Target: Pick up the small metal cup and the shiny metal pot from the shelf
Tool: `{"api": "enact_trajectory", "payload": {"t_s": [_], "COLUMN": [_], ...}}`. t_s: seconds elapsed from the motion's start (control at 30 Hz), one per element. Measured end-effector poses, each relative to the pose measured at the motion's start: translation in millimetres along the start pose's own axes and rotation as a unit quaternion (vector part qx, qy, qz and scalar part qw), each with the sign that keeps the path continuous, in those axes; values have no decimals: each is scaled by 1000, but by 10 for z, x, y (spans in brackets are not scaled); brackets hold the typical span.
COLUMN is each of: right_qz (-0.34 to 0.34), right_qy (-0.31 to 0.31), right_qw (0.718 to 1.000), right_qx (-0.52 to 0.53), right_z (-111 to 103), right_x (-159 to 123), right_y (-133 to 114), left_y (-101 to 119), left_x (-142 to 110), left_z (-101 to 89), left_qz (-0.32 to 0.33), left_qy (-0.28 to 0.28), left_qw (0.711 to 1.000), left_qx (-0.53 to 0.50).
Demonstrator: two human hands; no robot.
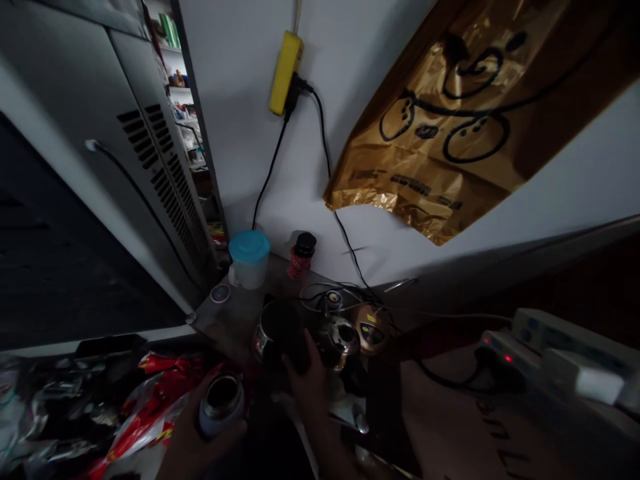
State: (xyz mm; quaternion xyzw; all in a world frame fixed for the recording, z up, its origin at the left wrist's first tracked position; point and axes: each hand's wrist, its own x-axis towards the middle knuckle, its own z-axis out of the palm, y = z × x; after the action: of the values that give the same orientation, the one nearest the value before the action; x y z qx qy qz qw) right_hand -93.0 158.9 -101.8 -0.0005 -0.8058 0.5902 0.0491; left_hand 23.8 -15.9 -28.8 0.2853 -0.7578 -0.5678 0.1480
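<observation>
Head view: left hand (193, 440) closed around steel flask (221, 404), open mouth up, held low left above red-printed plastic bag (160, 407). Flask likely light, stiff, smooth, maybe slippery; safest hold round body. Right hand (310, 387) against dark pot (280, 333) by table (235, 313) edge, fingers on pot's side; cannot tell if gripping.

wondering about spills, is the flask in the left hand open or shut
Open: the flask in the left hand shows no lid, only its metal rim and dark inside.
</observation>
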Motion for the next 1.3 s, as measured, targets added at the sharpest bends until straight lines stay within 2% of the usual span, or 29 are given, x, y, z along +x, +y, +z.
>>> {"api": "enact_trajectory", "payload": {"t_s": [0.2,0.43,0.6,0.77,0.87,0.97,1.03,1.1,1.23,1.3], "right_qz": [-15,10,25,-8,-71,-143,-165,-158,-119,-119], "right_qy": [-8,-63,-96,-103,-85,-68,-63,-47,-25,-27], "right_qw": [999,992,990,993,994,987,982,981,980,978], "right_qx": [48,108,105,58,20,-25,-63,-103,-156,-166], "right_z": [209,144,167,50,9,49,86,102,87,92], "right_x": [148,545,741,721,712,741,781,820,868,887], "right_y": [-34,19,58,-40,-292,-607,-737,-743,-495,-404], "left_y": [16,-84,-238,-310,-256,-206,-201,-211,-218,-203], "left_x": [-17,2,27,23,21,26,29,30,40,55], "left_z": [26,0,14,27,-1,-50,-93,-145,-242,-266], "left_qz": [-12,2,3,-2,-10,-19,-23,-22,-38,-62], "left_qy": [17,14,10,19,27,38,53,64,82,99], "left_qw": [1000,1000,1000,1000,999,998,997,996,994,991], "left_qx": [-21,-13,-10,-20,-32,-51,-54,-55,-66,-70]}}
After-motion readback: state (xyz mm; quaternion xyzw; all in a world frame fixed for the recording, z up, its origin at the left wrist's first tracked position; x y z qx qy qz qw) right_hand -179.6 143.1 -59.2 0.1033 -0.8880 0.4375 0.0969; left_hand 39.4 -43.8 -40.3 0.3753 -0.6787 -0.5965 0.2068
